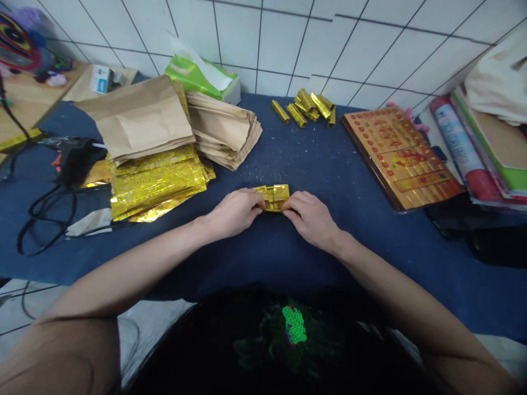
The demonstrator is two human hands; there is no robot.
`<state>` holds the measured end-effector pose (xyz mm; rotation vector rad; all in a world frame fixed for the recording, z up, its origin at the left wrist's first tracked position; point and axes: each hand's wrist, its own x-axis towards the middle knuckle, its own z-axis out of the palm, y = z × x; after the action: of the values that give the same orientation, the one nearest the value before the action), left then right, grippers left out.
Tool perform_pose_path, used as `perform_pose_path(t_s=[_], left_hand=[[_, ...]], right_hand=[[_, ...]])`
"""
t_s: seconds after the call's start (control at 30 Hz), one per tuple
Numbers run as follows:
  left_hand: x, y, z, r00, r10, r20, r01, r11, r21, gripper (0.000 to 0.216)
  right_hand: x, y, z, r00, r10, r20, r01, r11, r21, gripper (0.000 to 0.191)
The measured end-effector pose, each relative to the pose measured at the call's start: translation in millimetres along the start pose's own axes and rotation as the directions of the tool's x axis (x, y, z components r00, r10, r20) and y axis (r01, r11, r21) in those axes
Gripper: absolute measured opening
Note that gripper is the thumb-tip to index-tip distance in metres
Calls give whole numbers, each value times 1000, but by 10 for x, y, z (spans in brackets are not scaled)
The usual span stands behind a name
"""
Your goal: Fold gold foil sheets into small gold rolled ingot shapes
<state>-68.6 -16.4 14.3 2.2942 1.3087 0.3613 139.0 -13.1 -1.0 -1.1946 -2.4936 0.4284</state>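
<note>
Between my two hands lies a small piece of folded gold foil paper (276,196), low over the blue cloth. My left hand (241,211) pinches its left end, fingers curled over the edge. At the right end, my right hand (310,218) grips the lower corner between thumb and fingers. Left of my hands is a stack of gold foil sheets (160,184), partly covered by brown paper sheets (142,118). Several rolled gold paper pieces (308,107) lie in a loose group near the wall.
A gold-and-red box (401,153) sits at right, beside books and a red-and-blue roll (459,145). A green tissue pack (201,77) stands by the tiled wall. At left, a black glue gun (76,159) trails a looped cable (31,219) across the blue cloth (304,153).
</note>
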Motion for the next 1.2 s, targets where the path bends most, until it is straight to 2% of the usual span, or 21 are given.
perform_pose_path(t_s=[0.23,0.4,0.5,0.67,0.83,1.07,1.2], left_hand=[[-27,-12,29,1000,17,6,-17,998,59,13],[-51,-13,24,999,34,10,-35,996,87,15],[-62,-7,14,999,48,11,-49,994,99,16],[-66,5,-5,998,54,17,-56,993,99,13],[-34,2,-14,999,-34,34,32,998,53,16],[-10,2,-12,992,-113,49,112,993,24,15],[-18,31,-2,991,-129,44,125,989,83,12]], right_hand=[[19,43,-96,992,-80,100,77,996,38,5],[-26,76,-46,992,-119,-42,123,986,112,11],[-26,80,-12,990,-119,-78,129,981,144,13],[14,54,-30,998,-42,-36,48,987,154,13],[25,-12,-66,996,85,3,-85,985,153,10],[-4,-14,-26,993,113,24,-115,984,136,11],[12,-24,-41,984,169,50,-175,971,160,9]])
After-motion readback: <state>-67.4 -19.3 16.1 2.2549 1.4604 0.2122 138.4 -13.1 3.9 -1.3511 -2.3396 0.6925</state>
